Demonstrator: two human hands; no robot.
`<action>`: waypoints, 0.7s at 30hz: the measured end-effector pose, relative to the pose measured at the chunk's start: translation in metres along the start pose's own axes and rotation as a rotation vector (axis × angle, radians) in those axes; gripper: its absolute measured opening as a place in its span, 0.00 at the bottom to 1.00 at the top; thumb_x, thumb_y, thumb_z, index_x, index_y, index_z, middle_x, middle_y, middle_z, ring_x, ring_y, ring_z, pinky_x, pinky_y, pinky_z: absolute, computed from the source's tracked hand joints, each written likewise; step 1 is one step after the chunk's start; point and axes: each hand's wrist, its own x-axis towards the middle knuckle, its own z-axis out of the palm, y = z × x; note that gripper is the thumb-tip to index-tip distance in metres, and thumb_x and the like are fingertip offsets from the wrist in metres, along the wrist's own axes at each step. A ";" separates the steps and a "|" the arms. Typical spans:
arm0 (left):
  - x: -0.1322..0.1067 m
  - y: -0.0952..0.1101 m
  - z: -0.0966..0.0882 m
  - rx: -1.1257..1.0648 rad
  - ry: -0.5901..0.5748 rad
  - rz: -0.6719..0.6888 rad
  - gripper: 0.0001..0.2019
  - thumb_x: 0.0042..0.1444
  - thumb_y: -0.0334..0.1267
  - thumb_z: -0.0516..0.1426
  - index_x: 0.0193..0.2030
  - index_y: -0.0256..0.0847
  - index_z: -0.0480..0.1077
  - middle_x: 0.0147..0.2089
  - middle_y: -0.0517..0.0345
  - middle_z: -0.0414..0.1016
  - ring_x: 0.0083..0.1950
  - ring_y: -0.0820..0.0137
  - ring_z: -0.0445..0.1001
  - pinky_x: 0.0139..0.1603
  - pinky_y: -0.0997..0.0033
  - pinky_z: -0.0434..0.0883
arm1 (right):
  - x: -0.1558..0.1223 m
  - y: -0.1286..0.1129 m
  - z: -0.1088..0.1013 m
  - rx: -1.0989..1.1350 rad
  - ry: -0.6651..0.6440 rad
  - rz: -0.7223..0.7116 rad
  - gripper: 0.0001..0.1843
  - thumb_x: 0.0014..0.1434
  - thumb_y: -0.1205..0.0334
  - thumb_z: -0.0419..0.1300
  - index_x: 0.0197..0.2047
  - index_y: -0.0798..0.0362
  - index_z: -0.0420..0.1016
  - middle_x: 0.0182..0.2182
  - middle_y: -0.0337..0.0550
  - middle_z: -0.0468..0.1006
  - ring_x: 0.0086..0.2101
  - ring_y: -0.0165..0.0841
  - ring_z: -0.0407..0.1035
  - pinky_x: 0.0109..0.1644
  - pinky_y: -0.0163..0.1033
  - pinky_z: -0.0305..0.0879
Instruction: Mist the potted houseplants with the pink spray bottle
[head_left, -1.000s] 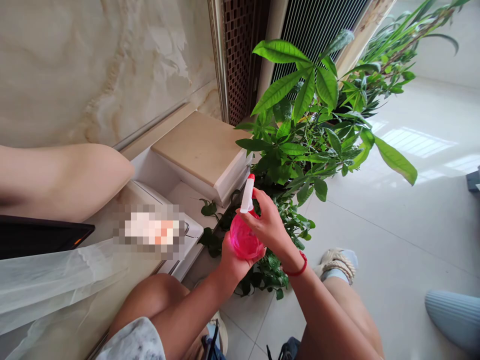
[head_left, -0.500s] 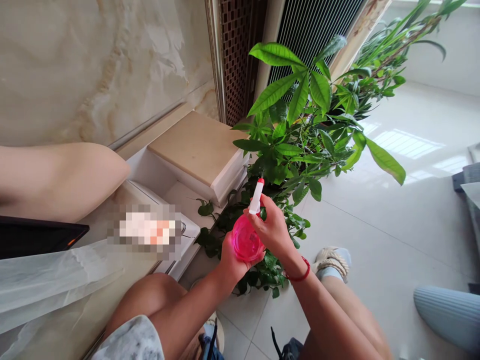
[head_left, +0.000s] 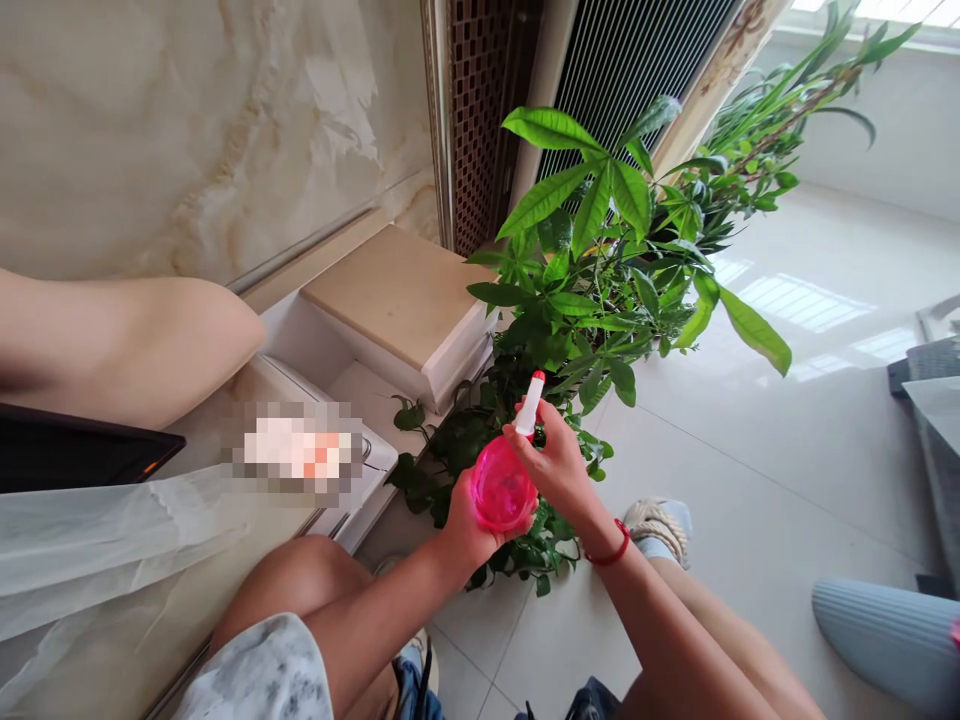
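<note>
A pink translucent spray bottle [head_left: 502, 487] with a white, red-tipped spray head [head_left: 529, 404] is held between both hands at the middle of the view. My left hand [head_left: 466, 520] is wrapped round the underside and side of the bottle's round body. At the neck, the fingers of my right hand [head_left: 553, 452] grip the spray head near its trigger; a red cord circles that wrist. The nozzle points up and away, at the green leaves [head_left: 592, 200] of a potted plant. Trailing dark leaves [head_left: 420, 478] hang behind and below the bottle.
A beige-topped white cabinet [head_left: 397, 290] stands left of the plants. Nearer is a ledge with a blurred-out item [head_left: 300, 450], a dark screen [head_left: 75, 450] and sheer white fabric [head_left: 112, 540]. A light blue ribbed object [head_left: 885, 635] stands on the tiled floor [head_left: 735, 450] at right.
Both hands and the spray bottle have shifted slightly right and down in the view. The camera view has also moved a little. The grip on the bottle looks the same.
</note>
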 end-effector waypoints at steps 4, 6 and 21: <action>-0.002 0.000 0.003 0.045 0.013 -0.012 0.21 0.64 0.50 0.53 0.54 0.37 0.74 0.39 0.44 0.83 0.37 0.58 0.82 0.33 0.64 0.75 | -0.006 0.005 -0.012 -0.004 0.023 -0.030 0.16 0.59 0.47 0.61 0.42 0.50 0.72 0.39 0.46 0.80 0.39 0.40 0.73 0.46 0.48 0.69; -0.004 0.000 0.005 0.071 0.010 -0.026 0.23 0.63 0.50 0.54 0.56 0.36 0.74 0.39 0.44 0.83 0.37 0.57 0.82 0.32 0.64 0.76 | -0.010 0.005 -0.018 -0.015 0.017 -0.020 0.14 0.59 0.48 0.60 0.42 0.50 0.71 0.36 0.44 0.79 0.36 0.39 0.72 0.42 0.46 0.69; -0.007 0.002 0.011 0.075 -0.029 -0.036 0.21 0.65 0.49 0.54 0.55 0.36 0.74 0.41 0.45 0.83 0.39 0.58 0.82 0.33 0.62 0.79 | -0.017 0.004 -0.029 -0.049 0.000 -0.050 0.12 0.60 0.54 0.59 0.45 0.49 0.72 0.39 0.44 0.80 0.39 0.40 0.72 0.46 0.48 0.70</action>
